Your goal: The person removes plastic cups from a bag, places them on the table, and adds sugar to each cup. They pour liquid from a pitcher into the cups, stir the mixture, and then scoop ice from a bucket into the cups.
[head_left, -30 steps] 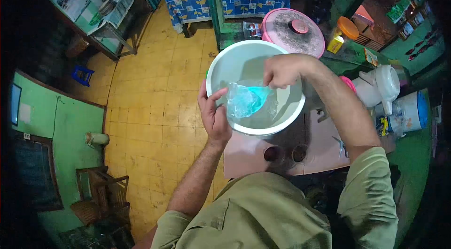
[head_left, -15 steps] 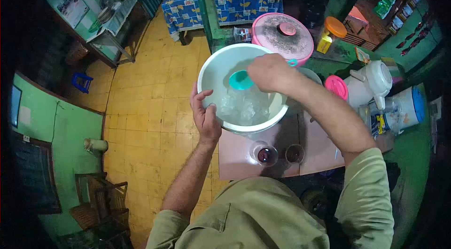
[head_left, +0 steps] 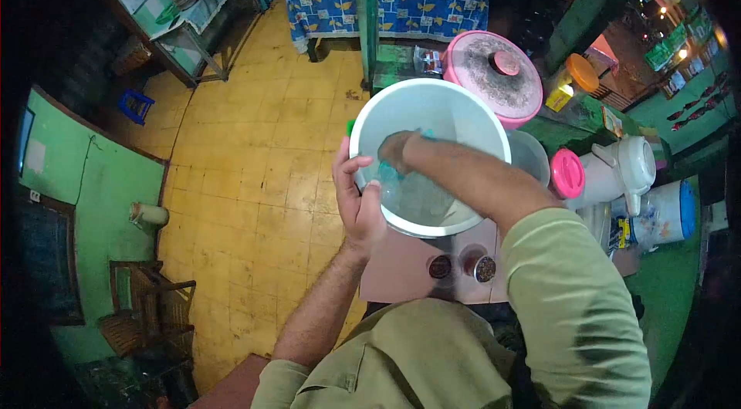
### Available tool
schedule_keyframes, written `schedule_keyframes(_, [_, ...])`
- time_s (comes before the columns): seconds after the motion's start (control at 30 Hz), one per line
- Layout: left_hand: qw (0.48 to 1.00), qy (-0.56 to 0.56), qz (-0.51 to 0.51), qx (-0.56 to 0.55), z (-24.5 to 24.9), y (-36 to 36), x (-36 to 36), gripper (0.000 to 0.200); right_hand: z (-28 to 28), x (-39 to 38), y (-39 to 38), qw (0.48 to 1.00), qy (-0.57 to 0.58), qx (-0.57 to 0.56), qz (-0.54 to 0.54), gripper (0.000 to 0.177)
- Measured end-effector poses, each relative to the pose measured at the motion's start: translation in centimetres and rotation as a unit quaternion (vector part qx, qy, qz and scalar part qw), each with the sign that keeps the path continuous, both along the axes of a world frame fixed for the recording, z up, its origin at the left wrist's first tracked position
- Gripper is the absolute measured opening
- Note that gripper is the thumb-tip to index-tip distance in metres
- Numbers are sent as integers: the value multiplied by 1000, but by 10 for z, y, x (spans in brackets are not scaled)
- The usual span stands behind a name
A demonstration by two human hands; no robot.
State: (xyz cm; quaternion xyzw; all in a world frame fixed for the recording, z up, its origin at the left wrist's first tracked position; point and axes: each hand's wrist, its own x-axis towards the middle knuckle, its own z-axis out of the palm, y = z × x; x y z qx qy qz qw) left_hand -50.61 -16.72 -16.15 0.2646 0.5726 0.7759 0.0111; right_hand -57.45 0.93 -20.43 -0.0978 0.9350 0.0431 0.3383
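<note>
A deep white bucket (head_left: 489, 112) stands tilted toward me, with clear ice (head_left: 421, 199) in its lower part. My left hand (head_left: 357, 197) grips the left side of its rim, thumb inside and fingers outside. Down inside the bucket, my right hand (head_left: 396, 150) is closed on a teal plastic scoop (head_left: 390, 173), mostly hidden behind the hand and blurred. Below the bucket, on the pinkish tabletop (head_left: 386, 274), are two glasses with dark contents, a left glass (head_left: 440, 266) and a right glass (head_left: 483, 268).
A pink-lidded container (head_left: 486, 73) sits behind the bucket. To the right are an orange-lidded jar (head_left: 580, 74), a pink lid (head_left: 567, 174), a white thermos jug (head_left: 631, 166) and a blue-lidded container (head_left: 683, 208). A table with a blue patterned cloth (head_left: 394, 8) stands farther back.
My right hand has gone deeper into the bucket with the scoop, moving left and down. The bucket is tipped more toward me, and the whole view has shifted slightly.
</note>
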Motion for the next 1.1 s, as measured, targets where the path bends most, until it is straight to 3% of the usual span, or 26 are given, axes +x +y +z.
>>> schedule_keyframes(0.03, [1000,2,-1,2,-1,-1,0,41,-10,-8,15,997,-69,-39,9,34])
schedule_keyframes(0.13, [999,31,12,-21,-2,1,-4,40,-16,7,20,999,10,-35,-27,25])
schedule_keyframes(0.17, [1000,12,0,-7,-2,1,-3,40,14,5,21,995,-34,-90,-28,14])
schedule_keyframes(0.27, [1000,-12,-12,9,-3,2,0,41,39,-1,38,989,-69,-123,-33,13])
schedule_keyframes(0.3, [1000,-15,-7,15,-3,2,0,43,55,7,47,983,-41,-150,-100,14])
schedule_keyframes(0.4, [1000,13,-9,-4,-3,1,-4,49,95,31,60,962,-9,-253,-100,10])
schedule_keyframes(0.47, [999,24,0,-21,-4,1,-5,51,99,47,67,946,24,-309,-95,18])
schedule_keyframes(0.53, [999,38,8,-36,1,0,-5,53,111,65,70,915,85,-350,-180,32])
schedule_keyframes(0.6, [995,49,25,-88,8,-1,-3,51,125,78,67,916,119,-334,-186,35])
schedule_keyframes(0.8, [993,63,18,-101,5,-1,-7,40,151,110,66,917,239,-262,-181,41])
schedule_keyframes(0.87, [995,68,18,-76,3,1,-7,40,160,123,63,900,265,-252,-237,41])
schedule_keyframes(1.0, [995,54,20,-76,1,1,-6,41,167,144,68,894,271,-244,-261,40])
schedule_keyframes(1.07, [997,47,14,-66,-1,1,-9,41,185,158,68,819,137,-366,-421,36])
schedule_keyframes(1.1, [995,72,14,-71,-2,0,-12,41,186,165,71,809,141,-381,-424,32])
